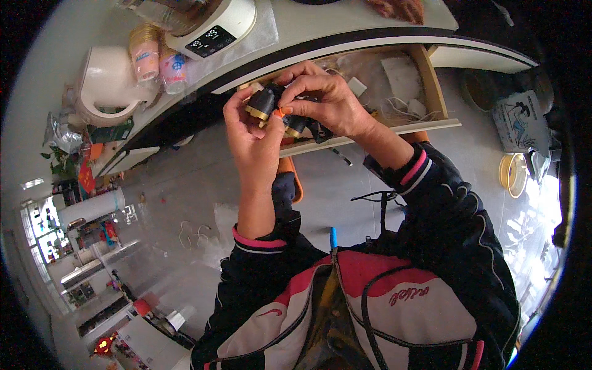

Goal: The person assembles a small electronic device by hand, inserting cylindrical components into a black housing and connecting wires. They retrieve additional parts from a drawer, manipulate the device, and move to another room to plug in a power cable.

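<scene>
Above an open wooden drawer (435, 80), both my hands are on a small black item with gold-coloured edges (265, 102); its exact kind cannot be made out. My left hand (256, 139) is closed around its left and lower side. From the right, my right hand (333, 102) pinches at it, thumb and fingers close together. A tiny orange piece (280, 112) shows between the fingertips of both hands. Just under my right thumb is another black and gold part (297, 127); whether it joins the first is hidden.
White cables (404, 108) and a white block (356, 86) lie in the drawer. On the countertop stand a white appliance with a lit display (213, 40), stacked paper cups (145, 55) and a white rounded holder (102, 92). A patterned bin (521, 123) is at right.
</scene>
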A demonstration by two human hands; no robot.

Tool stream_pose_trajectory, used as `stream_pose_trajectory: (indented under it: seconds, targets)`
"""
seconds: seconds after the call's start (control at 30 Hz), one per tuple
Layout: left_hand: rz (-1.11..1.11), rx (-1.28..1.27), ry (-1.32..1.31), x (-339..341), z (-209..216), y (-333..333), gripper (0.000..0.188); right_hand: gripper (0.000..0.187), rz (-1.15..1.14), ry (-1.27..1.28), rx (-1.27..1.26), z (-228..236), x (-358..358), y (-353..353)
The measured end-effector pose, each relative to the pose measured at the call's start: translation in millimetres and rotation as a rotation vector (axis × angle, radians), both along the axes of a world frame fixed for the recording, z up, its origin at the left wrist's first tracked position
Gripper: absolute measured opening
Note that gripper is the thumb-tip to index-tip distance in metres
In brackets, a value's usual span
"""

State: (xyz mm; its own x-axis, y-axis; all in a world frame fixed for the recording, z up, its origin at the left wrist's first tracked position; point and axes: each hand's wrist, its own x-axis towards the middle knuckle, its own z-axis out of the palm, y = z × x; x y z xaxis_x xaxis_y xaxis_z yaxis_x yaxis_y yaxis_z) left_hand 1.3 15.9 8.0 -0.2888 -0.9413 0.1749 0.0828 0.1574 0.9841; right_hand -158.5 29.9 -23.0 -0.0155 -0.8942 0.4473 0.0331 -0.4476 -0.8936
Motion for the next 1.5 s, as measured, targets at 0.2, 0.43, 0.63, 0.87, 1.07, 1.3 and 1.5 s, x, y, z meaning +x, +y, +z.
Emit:
stream_pose_trajectory:
  seconds: [0.2, 0.43, 0.63, 0.87, 1.07, 1.3, 1.5]
  targets:
    - [0.059, 0.047, -0.022, 4, -5, 0, 0.050, 0.012, -0.082, 0.025, 0.040, -1, 14, 7]
    - [0.054, 0.244, 0.040, 16, -17, -3, 0.047, 0.014, -0.234, 0.049, 0.010, -4, 31, 14]
    - [-0.134, 0.535, 0.108, 38, -19, -16, 0.049, 0.014, -0.189, 0.193, 0.070, -10, 35, 14]
    - [-0.287, 0.667, 0.175, 60, -22, -23, 0.050, 0.014, -0.155, 0.142, 0.102, -12, 47, 11]
    - [-0.250, 0.642, 0.186, 64, -25, -26, 0.047, 0.016, -0.139, 0.180, 0.056, -14, 51, 5]
    - [0.052, 0.695, 0.376, 101, -47, -52, 0.011, 0.024, -0.350, 0.103, 0.287, -44, 18, -31]
    - [0.051, 0.822, 0.691, 95, -36, -63, 0.018, 0.026, -0.244, 1.065, 0.742, -155, -72, -45]
